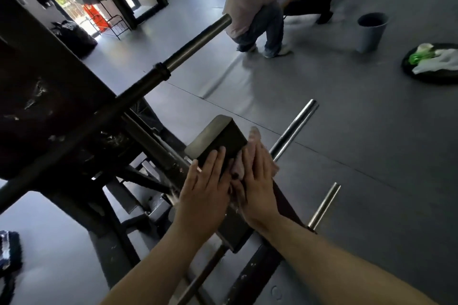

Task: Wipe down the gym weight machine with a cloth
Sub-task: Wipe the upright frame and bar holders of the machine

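The weight machine fills the left and centre: a dark frame, a long bar [198, 39] sloping up to the right, and a square steel beam whose capped end [218, 135] points away from me. My left hand [204, 189] lies flat on the beam's top face, fingers spread, holding nothing. My right hand [257, 187] lies flat on a pale pink cloth [252, 146] and presses it against the beam's right side. The cloth sticks out beyond my fingertips and is partly hidden under the hand.
Two chrome pegs [295, 129] [324, 205] jut out to the right of the beam. Farther back a crouching person [255, 7] wipes another machine. A grey bucket [371, 32] and a black disc with rags [433, 62] stand on the grey floor at right.
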Tool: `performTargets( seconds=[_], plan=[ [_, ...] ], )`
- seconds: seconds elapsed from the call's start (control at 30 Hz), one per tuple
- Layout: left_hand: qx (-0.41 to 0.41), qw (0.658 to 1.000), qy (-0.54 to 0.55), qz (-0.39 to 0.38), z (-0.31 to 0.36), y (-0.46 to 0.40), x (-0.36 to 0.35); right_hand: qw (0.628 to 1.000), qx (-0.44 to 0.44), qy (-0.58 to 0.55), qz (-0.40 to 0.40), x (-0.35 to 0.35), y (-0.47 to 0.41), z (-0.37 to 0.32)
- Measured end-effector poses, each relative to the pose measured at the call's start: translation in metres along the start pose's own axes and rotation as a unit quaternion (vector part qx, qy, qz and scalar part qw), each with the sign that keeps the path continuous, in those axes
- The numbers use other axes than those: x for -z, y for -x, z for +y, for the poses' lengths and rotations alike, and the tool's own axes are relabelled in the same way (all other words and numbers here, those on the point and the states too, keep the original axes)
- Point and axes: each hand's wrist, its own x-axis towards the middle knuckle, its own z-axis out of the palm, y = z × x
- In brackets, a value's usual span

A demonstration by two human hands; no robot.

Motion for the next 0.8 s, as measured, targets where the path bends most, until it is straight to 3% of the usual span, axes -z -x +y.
performTargets(
  seconds=[0.13, 0.27, 0.43, 0.63, 0.67, 0.8],
  plan=[
    [-0.115, 0.992, 0.001, -0.045, 0.005, 0.014, -0.014, 0.996, -0.061, 0.067, 0.014, -0.022, 0.055, 0.024],
    [-0.122, 0.990, 0.050, -0.043, 0.018, 0.025, -0.023, 0.985, -0.172, 0.012, 0.010, -0.036, 0.056, 0.004],
    [-0.135, 0.987, 0.075, -0.048, 0.033, 0.034, -0.035, 0.980, -0.196, 0.017, 0.023, -0.048, 0.070, 0.004],
    [-0.176, 0.976, 0.094, -0.090, 0.063, 0.037, -0.055, 0.896, -0.417, -0.131, 0.075, -0.058, 0.115, 0.051],
    [-0.176, 0.974, 0.099, -0.102, 0.069, 0.038, -0.057, 0.890, -0.425, -0.143, 0.082, -0.058, 0.112, 0.050],
    [-0.165, 0.970, 0.116, -0.137, 0.084, 0.043, -0.066, 0.954, -0.273, -0.085, 0.095, -0.057, 0.103, 0.044]
  ],
)
